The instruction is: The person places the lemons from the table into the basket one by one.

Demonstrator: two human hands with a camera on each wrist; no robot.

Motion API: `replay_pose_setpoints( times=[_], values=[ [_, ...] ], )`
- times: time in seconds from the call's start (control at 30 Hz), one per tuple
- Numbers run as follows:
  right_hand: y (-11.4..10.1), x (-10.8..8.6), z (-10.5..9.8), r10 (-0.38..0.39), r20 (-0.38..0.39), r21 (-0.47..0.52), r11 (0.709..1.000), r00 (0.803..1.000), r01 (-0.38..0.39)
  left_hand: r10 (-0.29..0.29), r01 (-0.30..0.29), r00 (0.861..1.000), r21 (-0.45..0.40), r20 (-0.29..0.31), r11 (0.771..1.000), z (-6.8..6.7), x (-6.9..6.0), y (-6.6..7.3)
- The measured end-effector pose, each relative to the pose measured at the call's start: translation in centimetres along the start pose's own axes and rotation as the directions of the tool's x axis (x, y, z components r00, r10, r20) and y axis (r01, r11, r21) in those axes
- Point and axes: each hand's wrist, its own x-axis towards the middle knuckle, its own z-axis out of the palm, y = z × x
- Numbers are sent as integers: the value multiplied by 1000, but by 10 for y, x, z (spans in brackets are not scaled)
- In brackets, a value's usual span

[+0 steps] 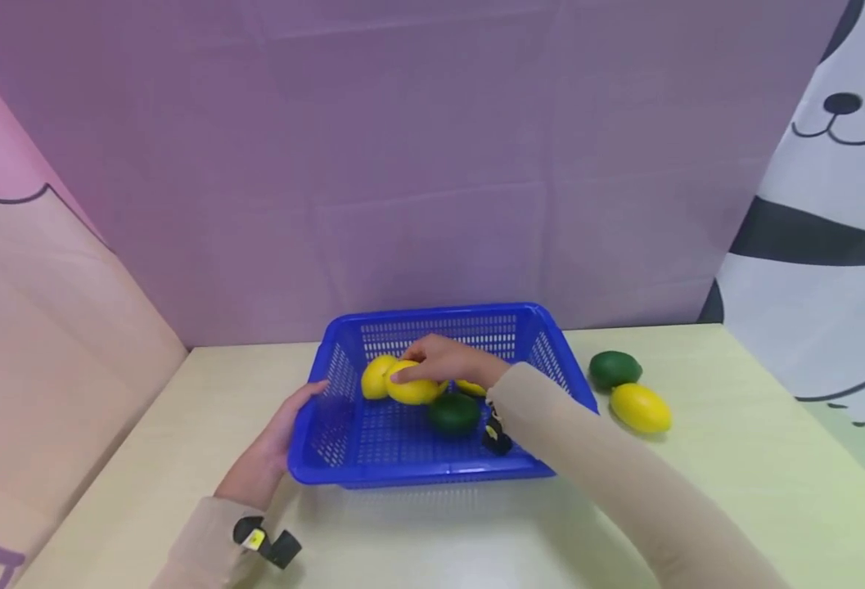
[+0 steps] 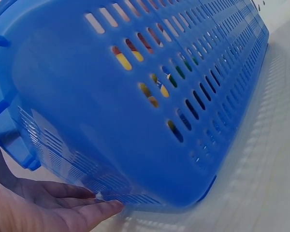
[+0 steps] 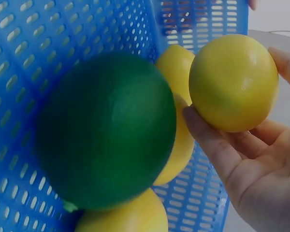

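- Right hand (image 1: 450, 360) grips one yellow lemon (image 1: 412, 388), digits spread round its sides. It's inside the blue basket (image 1: 432, 473), left of middle, right by a neighbouring lemon (image 1: 376, 380). Can't tell if it's lifted or resting on something.
- Left hand (image 1: 276, 438): thumb at the basket's left rim, fingers nearly straight along the outside wall. I read that as a steadying touch, not a clamp.
- Table (image 1: 734, 425): pale, flat, carries the lot.
- Basket: slotted plastic. Likely light and a bit flexy; a one-sided pull could skid it. Best hold is the rim, slots are poor for fingers.
- Held lemon: smooth, slight sheen. My guess is light, firm, hard to damage. Rounded skin could roll out of a weak fingertip pinch, so I'd take it across the fat middle, digits opposed, off the tapered ends.
- Outside lemon (image 1: 641, 409): on the table, right of the basket. Should handle the same.
- Basket's green fruit (image 1: 454, 415): near my right wrist, smooth too; same mid-body hold.
- Outside green fruit (image 1: 614, 370): just beside the outside lemon.
- Stem nub (image 3: 70, 206): on the basket's green fruit, too small to grab.
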Motion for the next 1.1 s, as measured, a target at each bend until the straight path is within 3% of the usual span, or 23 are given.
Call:
replay_pose_setpoints(
  times=[0.17, 0.43, 0.7, 1.1],
  values=[
    [-6, 3, 7, -34, 45, -100, 994, 998, 38, -3, 3, 1000, 0, 4, 1000, 1, 1, 1],
    [-7, 9, 18, -107, 142, -235, 962, 984, 138, 2, -2, 1000, 1, 15, 1000, 0, 2, 1],
    [-7, 15, 26, -90, 216, -309, 938, 972, 155, 9, -9, 1000, -12, 0, 1000, -2, -1, 0],
    [-11, 14, 26, -39, 245, -382, 915, 969, 133, 4, -4, 1000, 4, -3, 1000, -1, -1, 1]
  ],
)
